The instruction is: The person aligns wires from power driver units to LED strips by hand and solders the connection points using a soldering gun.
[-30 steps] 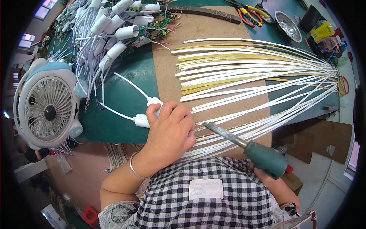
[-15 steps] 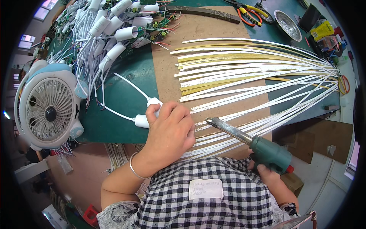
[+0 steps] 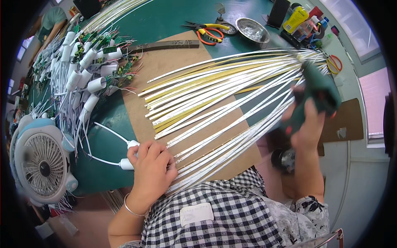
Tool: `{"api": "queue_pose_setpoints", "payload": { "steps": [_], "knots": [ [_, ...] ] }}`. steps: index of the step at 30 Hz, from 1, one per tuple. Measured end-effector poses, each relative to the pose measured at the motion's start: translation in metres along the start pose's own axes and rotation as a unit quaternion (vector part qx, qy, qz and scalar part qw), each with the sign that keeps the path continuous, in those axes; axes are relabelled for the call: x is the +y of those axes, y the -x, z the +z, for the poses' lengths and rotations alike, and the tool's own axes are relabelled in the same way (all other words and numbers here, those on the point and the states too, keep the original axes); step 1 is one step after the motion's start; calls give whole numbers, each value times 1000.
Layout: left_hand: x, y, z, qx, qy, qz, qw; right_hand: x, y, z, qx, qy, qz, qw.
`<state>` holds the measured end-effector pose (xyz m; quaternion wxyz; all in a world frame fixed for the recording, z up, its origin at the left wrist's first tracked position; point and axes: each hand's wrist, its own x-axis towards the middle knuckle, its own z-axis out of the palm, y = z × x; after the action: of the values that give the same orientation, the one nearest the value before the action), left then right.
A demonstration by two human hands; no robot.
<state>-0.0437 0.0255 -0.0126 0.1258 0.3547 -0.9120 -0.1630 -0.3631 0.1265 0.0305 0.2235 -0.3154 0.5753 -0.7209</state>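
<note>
My left hand (image 3: 152, 167) rests at the left ends of the LED strips, fingers curled in a grip around a white plastic cap (image 3: 132, 144). A second white cap (image 3: 126, 164) lies against this hand, and a white cable runs from each. Held up on the right, a green soldering gun (image 3: 320, 87) is gripped in my right hand (image 3: 308, 124). Motion blurs its tip, which reaches over the far ends of the strips towards a metal bowl (image 3: 266, 40). White and yellow LED strips (image 3: 206, 97) fan across a brown board (image 3: 134, 101). My left fingertips are partly hidden.
White tubes with cables and circuit boards (image 3: 84, 76) are heaped at left, behind a small fan (image 3: 43, 165). Pliers (image 3: 210, 35), a dark bar (image 3: 169, 45), scissors (image 3: 334, 64) and a yellow bottle (image 3: 295, 20) lie or stand farther back. Another person (image 3: 53, 22) is at far left.
My right hand has lifted the soldering gun from beside the strip ends up and away to the right. The view has shifted; my left hand stays at the caps.
</note>
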Motion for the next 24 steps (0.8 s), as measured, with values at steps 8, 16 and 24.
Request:
{"api": "queue_pose_setpoints", "payload": {
  "steps": [8, 16, 24],
  "knots": [
    [-6, 5, 4, 13, 12, -19, 1000, 23, -101, 9, 31, 110, 54, 992],
    [-5, 5, 5, 2, 7, -8, 1000, 22, -9, 16, -94, -81, 156, 980],
    [-2, 6, 1, -15, 6, -25, 1000, 53, 49, 54, -113, -286, 260, 915]
  ]
}}
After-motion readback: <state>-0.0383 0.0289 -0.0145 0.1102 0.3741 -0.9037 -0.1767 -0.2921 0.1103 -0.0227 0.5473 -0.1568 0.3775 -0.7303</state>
